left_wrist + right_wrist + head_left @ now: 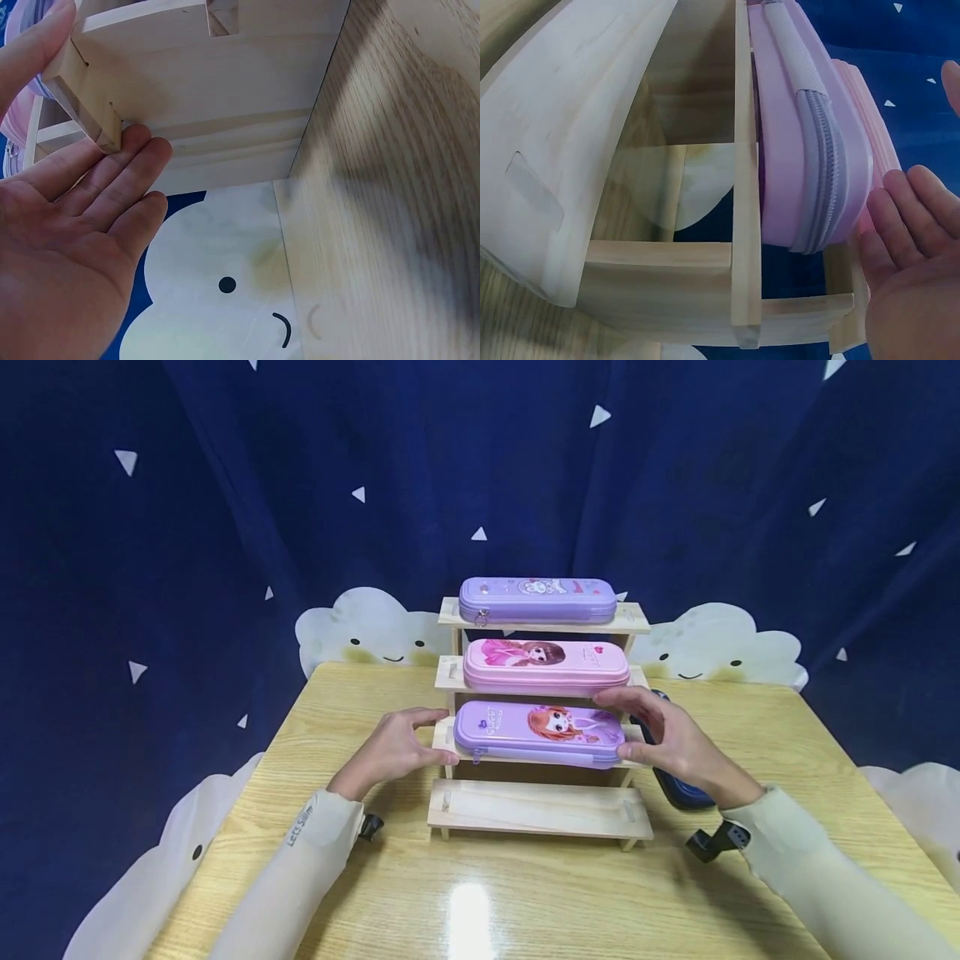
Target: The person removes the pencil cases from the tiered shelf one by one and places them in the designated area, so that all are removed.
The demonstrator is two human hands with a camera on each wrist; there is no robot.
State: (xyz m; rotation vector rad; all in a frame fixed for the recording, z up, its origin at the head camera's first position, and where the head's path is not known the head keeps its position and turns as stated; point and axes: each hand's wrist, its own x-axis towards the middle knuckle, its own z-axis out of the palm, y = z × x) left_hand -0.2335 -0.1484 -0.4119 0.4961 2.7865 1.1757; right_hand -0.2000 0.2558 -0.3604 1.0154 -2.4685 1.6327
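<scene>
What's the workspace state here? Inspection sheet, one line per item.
Surface: light wooden table, glare spot near the front edge.
Job's things: stepped wooden rack; lilac case on the second step, pink case above it, purple case on top; lowest step bare.
Clutter: dark blue object behind the right hand, on the table.
Grips: left hand with straight fingers at the rack's left end; right hand open at the lilac case's right end, contact unclear.
Cables: nothing seen.
Surroundings: dark blue curtain with white triangles and cloud shapes.
</scene>
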